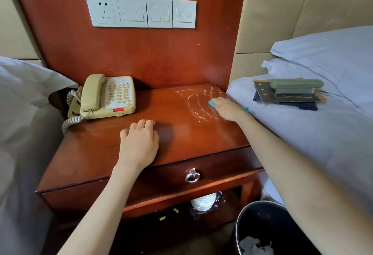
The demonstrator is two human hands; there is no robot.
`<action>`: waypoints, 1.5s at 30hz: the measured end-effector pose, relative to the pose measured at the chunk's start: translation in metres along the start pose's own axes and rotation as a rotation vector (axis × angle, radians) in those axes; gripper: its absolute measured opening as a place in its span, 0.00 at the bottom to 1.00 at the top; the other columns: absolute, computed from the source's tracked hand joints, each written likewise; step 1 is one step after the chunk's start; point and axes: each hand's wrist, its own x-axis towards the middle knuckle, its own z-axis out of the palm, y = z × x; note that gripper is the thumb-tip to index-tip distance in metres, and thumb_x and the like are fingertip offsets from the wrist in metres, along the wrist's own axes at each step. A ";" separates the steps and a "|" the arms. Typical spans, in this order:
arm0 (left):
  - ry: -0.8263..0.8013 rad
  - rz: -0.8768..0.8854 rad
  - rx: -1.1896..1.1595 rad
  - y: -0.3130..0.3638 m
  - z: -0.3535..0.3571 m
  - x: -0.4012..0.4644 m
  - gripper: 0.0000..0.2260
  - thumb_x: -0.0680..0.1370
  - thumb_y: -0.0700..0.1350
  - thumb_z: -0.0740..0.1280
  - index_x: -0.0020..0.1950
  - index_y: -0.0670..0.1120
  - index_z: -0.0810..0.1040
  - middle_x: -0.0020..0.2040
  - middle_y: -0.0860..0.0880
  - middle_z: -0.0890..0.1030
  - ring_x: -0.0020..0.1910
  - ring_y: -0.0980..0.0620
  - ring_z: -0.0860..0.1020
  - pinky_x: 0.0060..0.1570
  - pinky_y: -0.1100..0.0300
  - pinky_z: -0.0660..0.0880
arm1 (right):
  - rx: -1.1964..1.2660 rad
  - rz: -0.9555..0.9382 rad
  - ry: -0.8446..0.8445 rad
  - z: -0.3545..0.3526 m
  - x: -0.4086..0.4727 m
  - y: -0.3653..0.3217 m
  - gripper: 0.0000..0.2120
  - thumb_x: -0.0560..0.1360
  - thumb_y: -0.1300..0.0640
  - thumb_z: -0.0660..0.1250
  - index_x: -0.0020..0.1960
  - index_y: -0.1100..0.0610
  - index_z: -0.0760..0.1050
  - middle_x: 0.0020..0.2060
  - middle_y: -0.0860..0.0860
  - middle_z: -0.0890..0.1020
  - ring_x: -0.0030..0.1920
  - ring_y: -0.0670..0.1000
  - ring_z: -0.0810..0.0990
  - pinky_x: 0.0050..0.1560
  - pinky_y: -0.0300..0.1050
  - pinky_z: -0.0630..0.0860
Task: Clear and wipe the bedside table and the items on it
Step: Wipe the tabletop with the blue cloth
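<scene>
The reddish wooden bedside table point(96, 153) fills the middle of the view. A beige corded telephone point(109, 97) stands at its back left. My right hand point(227, 109) presses a teal cloth point(212, 103) flat on the back right of the top, where wet streaks point(193, 103) shine. Most of the cloth is hidden under the hand. My left hand point(139, 141) rests palm down near the front middle of the top, fingers curled, holding nothing.
A green case on a stack of dark flat items point(288, 93) lies on the white bed at the right. A black bin point(262, 228) stands at the lower right. Another bed borders the left. A wrapped white item point(203, 202) sits on the shelf below the drawer point(191, 176).
</scene>
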 end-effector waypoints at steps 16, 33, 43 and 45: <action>0.000 0.017 0.000 -0.004 0.003 -0.002 0.16 0.83 0.48 0.52 0.69 0.49 0.69 0.70 0.51 0.71 0.67 0.48 0.68 0.65 0.49 0.61 | 0.205 -0.350 -0.083 0.013 -0.091 -0.016 0.24 0.83 0.60 0.49 0.75 0.43 0.55 0.76 0.41 0.52 0.76 0.44 0.47 0.75 0.45 0.43; 0.032 0.019 0.088 0.002 0.003 -0.004 0.16 0.82 0.49 0.52 0.67 0.48 0.71 0.64 0.49 0.76 0.62 0.47 0.73 0.62 0.52 0.63 | 0.095 0.159 0.086 0.008 0.035 0.043 0.24 0.82 0.59 0.46 0.77 0.51 0.53 0.77 0.52 0.54 0.76 0.58 0.53 0.74 0.57 0.53; 0.114 -0.049 0.146 0.007 -0.002 -0.006 0.12 0.80 0.48 0.54 0.56 0.47 0.75 0.51 0.50 0.80 0.51 0.48 0.77 0.53 0.54 0.69 | -0.056 -0.107 0.038 0.017 0.070 -0.044 0.24 0.83 0.62 0.45 0.78 0.52 0.50 0.77 0.52 0.53 0.76 0.58 0.52 0.74 0.61 0.55; 0.107 -0.063 0.154 0.007 -0.003 -0.007 0.12 0.80 0.48 0.53 0.55 0.47 0.74 0.51 0.50 0.80 0.51 0.48 0.77 0.53 0.55 0.68 | -0.010 -0.213 0.008 0.022 0.063 -0.069 0.24 0.83 0.62 0.45 0.77 0.50 0.52 0.77 0.50 0.53 0.76 0.56 0.51 0.75 0.58 0.52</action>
